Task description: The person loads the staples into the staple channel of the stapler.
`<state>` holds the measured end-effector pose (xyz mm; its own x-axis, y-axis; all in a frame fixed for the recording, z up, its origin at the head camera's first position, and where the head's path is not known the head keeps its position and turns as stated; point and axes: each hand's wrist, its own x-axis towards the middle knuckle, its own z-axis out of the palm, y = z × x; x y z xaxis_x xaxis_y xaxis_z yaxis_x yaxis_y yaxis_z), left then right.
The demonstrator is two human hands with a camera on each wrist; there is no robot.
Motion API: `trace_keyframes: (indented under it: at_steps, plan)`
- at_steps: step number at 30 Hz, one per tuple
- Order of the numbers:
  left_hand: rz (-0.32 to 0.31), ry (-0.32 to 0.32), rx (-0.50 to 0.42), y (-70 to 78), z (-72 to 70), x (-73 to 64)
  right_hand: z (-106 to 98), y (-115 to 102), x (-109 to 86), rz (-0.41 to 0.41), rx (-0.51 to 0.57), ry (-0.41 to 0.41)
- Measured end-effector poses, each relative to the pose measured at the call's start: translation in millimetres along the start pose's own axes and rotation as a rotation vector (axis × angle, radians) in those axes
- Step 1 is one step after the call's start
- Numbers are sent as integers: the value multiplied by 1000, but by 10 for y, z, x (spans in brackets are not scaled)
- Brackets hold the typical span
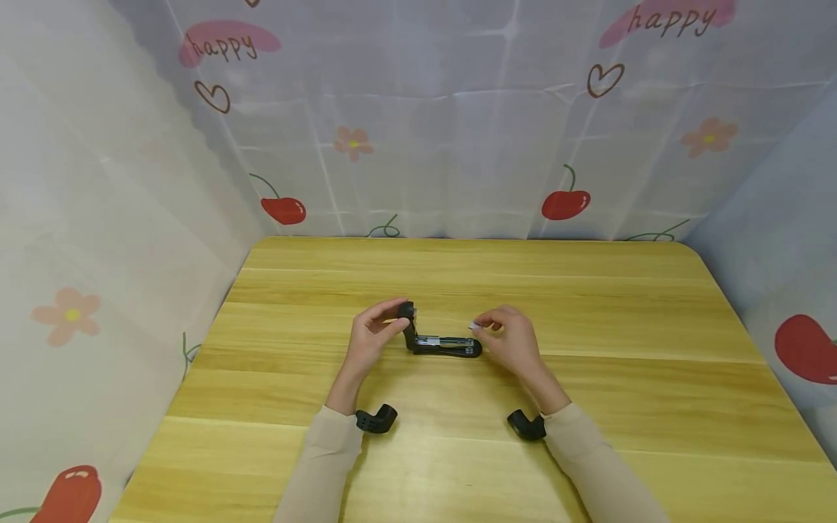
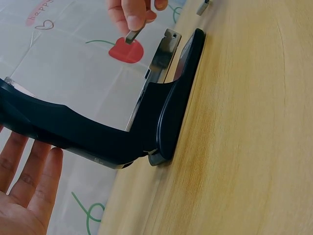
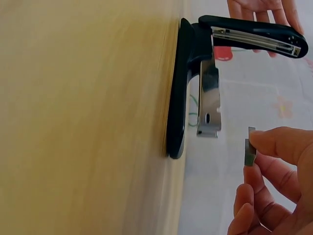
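Note:
A black stapler lies on the wooden table with its top cover swung upright, baring the metal magazine. My left hand holds the raised cover near its end, thumb on one side and fingers on the other. Off the front end of the magazine, my right hand pinches a short strip of staples between thumb and fingertip. The strip is apart from the stapler, and in the right wrist view the other fingers of that hand are bent beneath it.
Another small grey metallic piece shows on the table at the top of the left wrist view. Black wrist cameras sit on both forearms. A printed curtain hangs behind the table's far edge, with more sheeting at both sides.

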<state>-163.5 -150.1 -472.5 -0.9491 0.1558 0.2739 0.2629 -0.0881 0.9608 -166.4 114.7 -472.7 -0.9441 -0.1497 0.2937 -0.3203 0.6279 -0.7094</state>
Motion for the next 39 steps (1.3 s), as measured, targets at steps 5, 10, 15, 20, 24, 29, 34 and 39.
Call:
trace_keyframes:
  at_steps: [5, 10, 15, 20, 24, 29, 34, 39]
  plan:
    - [9, 3, 6, 4, 3, -1, 62, -82, 34, -23, -6, -60]
    - [3, -1, -3, 19, 8, -5, 141, -131, 46, -62, -30, -103]
    - [4, -3, -6, 15, 2, -4, 211, -168, 48, -78, -66, -137]
    - [7, -3, -5, 5, 0, -2, 253, -194, 57, -78, -85, -163]
    - [3, -1, -8, 0, 1, -2, 276, -198, 62, -69, -95, -175]
    - [3, -1, -10, -11, -3, -3, 306, -185, 61, -71, -108, -181]
    - [5, 0, -5, -11, -6, -1, 321, -179, 61, -77, -130, -189]
    - [4, 3, -9, -1, -6, 0, 325, -181, 68, -75, -136, -200]
